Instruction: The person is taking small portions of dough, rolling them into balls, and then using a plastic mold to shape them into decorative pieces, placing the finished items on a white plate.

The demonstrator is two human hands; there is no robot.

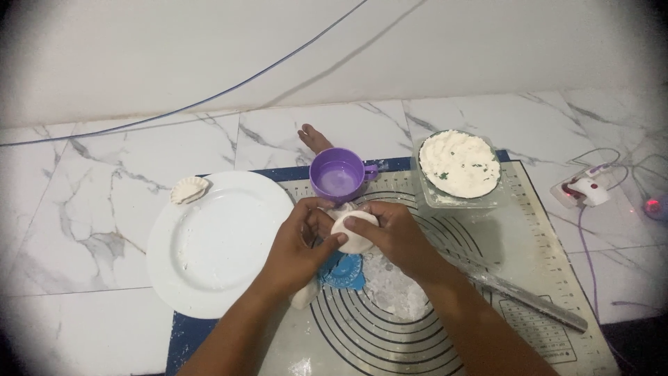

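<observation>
Both hands meet over a baking mat [529, 244] on a marble floor. My left hand [300, 245] and my right hand [395, 235] together pinch a small round disc of white dough [353, 235]. Below the hands lie a blue dumpling mould [345, 273], a lump of dough [305, 295] and a patch of flour [395, 289]. A purple cup [338, 174] with liquid stands just beyond the hands. A clear container of white filling with green flecks [459, 164] sits at the right.
A white plate [216, 244] lies at the left, with one folded dumpling [189, 189] on its far rim. A metal rolling pin [522, 296] lies on the mat at right. A foot [314, 138] shows beyond the cup. Cables and a power strip [584, 188] lie at far right.
</observation>
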